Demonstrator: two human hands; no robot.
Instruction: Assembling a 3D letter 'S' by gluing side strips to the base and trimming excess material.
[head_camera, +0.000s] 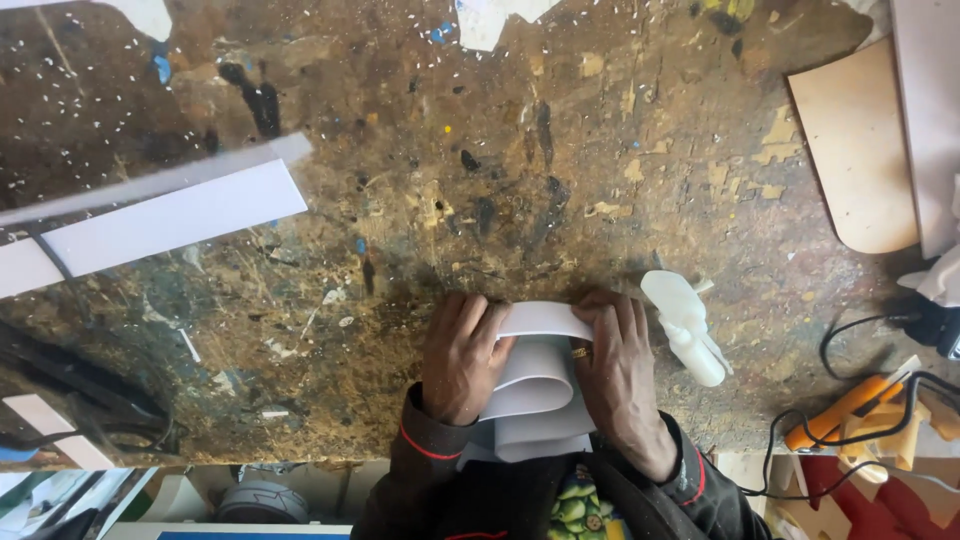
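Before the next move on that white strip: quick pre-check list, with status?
1. Left hand on the white strip: ok, fingers lie on its left side.
2. Right hand on the strip: ok, fingers press its top edge.
3. Strip bent into loops between the hands: ok, curved layers visible.
4. Strip's lower end: cannot tell, hidden at the sleeves.
5. White plastic part close beside the right hand: not ok, crowds it.
6. Orange tool and black cord apart from the hands: ok.
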